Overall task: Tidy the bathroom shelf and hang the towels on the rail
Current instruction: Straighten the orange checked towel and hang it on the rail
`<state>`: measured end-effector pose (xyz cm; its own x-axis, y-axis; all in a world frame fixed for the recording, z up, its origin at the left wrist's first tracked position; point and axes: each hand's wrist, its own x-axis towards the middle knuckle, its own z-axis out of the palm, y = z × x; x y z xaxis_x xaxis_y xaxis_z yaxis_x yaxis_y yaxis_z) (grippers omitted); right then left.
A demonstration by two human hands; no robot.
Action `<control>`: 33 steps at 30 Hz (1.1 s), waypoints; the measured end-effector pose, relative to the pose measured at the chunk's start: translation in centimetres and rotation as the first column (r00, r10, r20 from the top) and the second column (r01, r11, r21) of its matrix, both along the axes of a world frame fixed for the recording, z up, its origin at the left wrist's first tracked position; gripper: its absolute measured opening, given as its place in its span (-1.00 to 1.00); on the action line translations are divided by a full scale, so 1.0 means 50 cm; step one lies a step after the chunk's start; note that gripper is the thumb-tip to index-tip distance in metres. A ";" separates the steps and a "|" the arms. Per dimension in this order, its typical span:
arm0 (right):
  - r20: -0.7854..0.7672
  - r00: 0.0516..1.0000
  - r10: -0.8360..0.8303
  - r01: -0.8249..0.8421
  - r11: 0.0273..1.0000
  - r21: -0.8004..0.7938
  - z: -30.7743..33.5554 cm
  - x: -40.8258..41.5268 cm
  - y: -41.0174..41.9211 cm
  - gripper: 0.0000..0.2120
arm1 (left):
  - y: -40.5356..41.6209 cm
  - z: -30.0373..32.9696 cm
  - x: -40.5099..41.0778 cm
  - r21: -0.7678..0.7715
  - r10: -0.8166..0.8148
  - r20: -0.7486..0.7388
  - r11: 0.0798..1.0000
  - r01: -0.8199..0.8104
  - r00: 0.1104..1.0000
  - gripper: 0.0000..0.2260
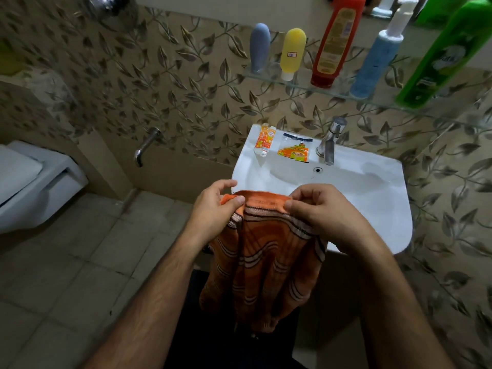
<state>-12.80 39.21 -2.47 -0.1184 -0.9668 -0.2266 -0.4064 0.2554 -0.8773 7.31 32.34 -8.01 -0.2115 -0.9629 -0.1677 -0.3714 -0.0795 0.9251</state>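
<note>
An orange towel with brown and white wavy stripes hangs in front of the sink's near rim. My left hand pinches its top left corner and my right hand pinches its top right edge, so the cloth drapes down between my forearms. Higher up, a glass shelf carries a grey bottle, a yellow bottle, a red bottle, a blue pump bottle and a green bottle, all upright. No towel rail is visible.
The white sink has a chrome tap, two small orange tubes and a plastic packet on its back ledge. A wall spout and a white toilet are at left. Tiled floor lies below.
</note>
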 end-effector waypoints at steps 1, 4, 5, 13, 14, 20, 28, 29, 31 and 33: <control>0.011 0.999 -0.044 0.044 0.998 -0.048 -0.009 0.010 -0.003 -0.85 | 0.009 0.001 0.003 0.023 -0.031 -0.087 0.999 0.034 0.996 -0.62; 0.033 0.999 -0.017 0.020 0.996 -0.089 -0.036 0.045 -0.007 -0.86 | 0.034 0.012 0.010 0.023 -0.165 -0.298 0.983 0.180 0.940 -0.58; 0.031 0.999 0.011 -0.008 0.996 -0.094 -0.042 0.056 -0.006 -0.86 | 0.040 0.017 0.010 0.020 -0.208 -0.332 0.974 0.227 0.920 -0.58; -0.072 0.996 0.056 -0.065 0.989 -0.135 -0.048 0.086 -0.009 -0.86 | 0.018 0.010 0.013 0.018 -0.316 -0.196 0.945 0.326 0.928 -0.79; -0.090 0.995 0.032 -0.043 0.991 -0.129 -0.048 0.087 -0.010 -0.86 | 0.012 0.006 0.017 0.009 -0.300 -0.159 0.952 0.306 0.940 -0.76; -0.043 0.999 -0.017 0.015 0.999 -0.033 -0.020 0.096 -0.006 -0.84 | -0.020 0.014 0.032 -0.056 -0.220 -0.005 0.974 0.220 0.975 -0.89; -0.068 0.997 -0.033 0.033 0.999 0.006 0.019 0.109 0.023 -0.84 | -0.070 0.023 0.067 -0.123 -0.052 0.103 0.990 0.065 0.993 -0.95; -0.072 0.995 -0.063 0.062 0.998 -0.021 0.020 0.111 0.024 -0.84 | -0.064 0.026 0.072 -0.106 -0.084 0.037 0.990 0.087 0.996 -0.90; -0.084 0.984 -0.155 0.148 0.985 -0.084 0.018 0.119 0.026 -0.84 | -0.047 0.035 0.084 -0.020 -0.166 -0.190 0.986 0.165 0.968 -0.71; -0.084 0.972 -0.219 0.208 0.970 -0.125 0.013 0.131 0.025 -0.85 | -0.026 0.046 0.101 0.027 -0.228 -0.378 0.966 0.257 0.897 -0.58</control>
<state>-6.24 40.47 -1.82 -0.3407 -0.9355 -0.0931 -0.4375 0.2454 -0.8651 12.38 31.04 -5.68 -0.4977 -0.8615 -0.1009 -0.0211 -0.1042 0.9943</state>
